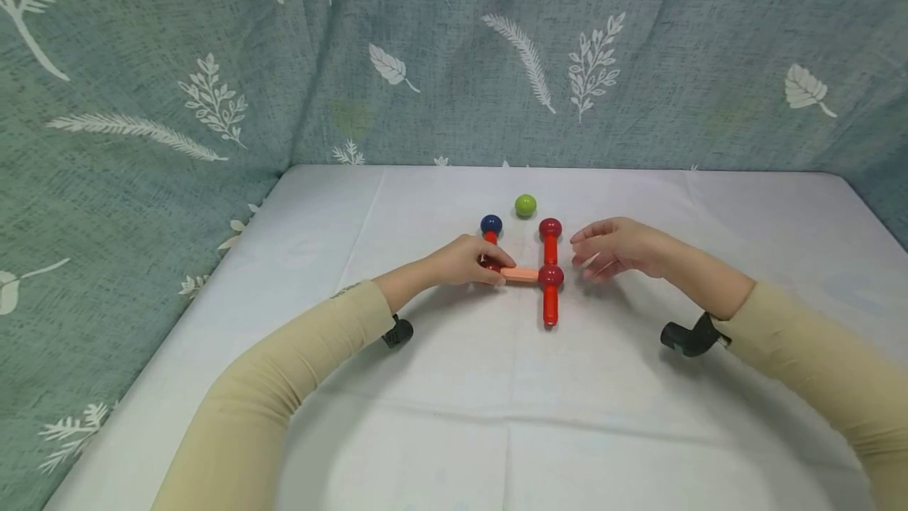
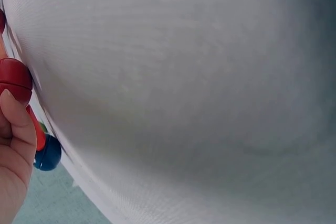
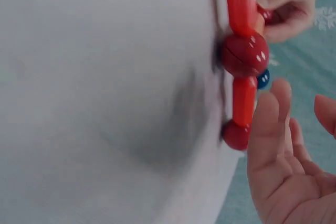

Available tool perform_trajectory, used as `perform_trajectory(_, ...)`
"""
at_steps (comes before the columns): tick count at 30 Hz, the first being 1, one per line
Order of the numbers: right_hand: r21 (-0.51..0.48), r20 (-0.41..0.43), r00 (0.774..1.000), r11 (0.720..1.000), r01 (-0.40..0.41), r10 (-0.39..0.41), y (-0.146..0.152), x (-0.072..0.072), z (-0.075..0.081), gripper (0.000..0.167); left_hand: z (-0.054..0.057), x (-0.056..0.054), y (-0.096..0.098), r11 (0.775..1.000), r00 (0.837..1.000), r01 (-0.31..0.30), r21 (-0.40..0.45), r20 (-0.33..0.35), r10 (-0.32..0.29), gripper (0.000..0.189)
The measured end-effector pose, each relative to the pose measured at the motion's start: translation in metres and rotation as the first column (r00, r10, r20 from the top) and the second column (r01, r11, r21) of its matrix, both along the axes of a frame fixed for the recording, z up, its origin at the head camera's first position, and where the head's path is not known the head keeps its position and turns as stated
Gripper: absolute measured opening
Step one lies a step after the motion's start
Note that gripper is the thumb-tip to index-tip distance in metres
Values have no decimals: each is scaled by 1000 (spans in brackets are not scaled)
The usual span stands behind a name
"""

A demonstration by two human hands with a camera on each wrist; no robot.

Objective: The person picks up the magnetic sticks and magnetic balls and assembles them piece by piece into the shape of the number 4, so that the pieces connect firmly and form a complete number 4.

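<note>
On the white cloth lies a joined piece of balls and sticks. My left hand [image 1: 464,261] holds a red ball [image 2: 16,80] at the left end of a light-orange stick [image 1: 521,275], thumb and fingers about it. That stick runs right to another red ball [image 1: 551,276], where a red stick [image 1: 550,306] points toward me and a second leads away to a far red ball [image 1: 550,228]. Beyond the left hand, a short red stick ends in a blue ball [image 1: 491,224]. Just right of the piece my right hand [image 1: 620,249] hovers, fingers loosely extended, holding nothing.
A loose green ball [image 1: 526,205] lies behind the joined piece. The white-covered table [image 1: 454,448] ends at a green leaf-patterned curtain [image 1: 454,61] at the back and left. Dark wrist cameras [image 1: 691,337] hang under both forearms.
</note>
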State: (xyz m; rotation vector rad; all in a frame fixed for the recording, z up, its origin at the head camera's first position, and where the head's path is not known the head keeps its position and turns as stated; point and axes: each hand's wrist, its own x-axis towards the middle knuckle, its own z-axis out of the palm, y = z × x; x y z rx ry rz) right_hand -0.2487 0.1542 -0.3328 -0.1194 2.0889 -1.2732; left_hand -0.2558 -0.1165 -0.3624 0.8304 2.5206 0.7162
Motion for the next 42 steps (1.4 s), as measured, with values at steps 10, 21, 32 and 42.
perform_trajectory(10,80,-292,952,990,116,-88,-21,-35,5,44,0,0,1,1000,1000,-4,-12,-10,4,29)
perform_trajectory(21,156,-451,892,987,48,28,-47,-68,-11,47,0,0,0,1000,1000,-9,-1,11,9,27)
perform_trajectory(32,322,-498,799,928,-190,336,-55,-91,-20,48,0,0,0,1000,1000,-8,-3,6,8,27)
perform_trajectory(42,319,-570,775,943,-97,272,-58,-90,-26,33,1,1,-1,1000,1000,-5,-9,11,5,26)
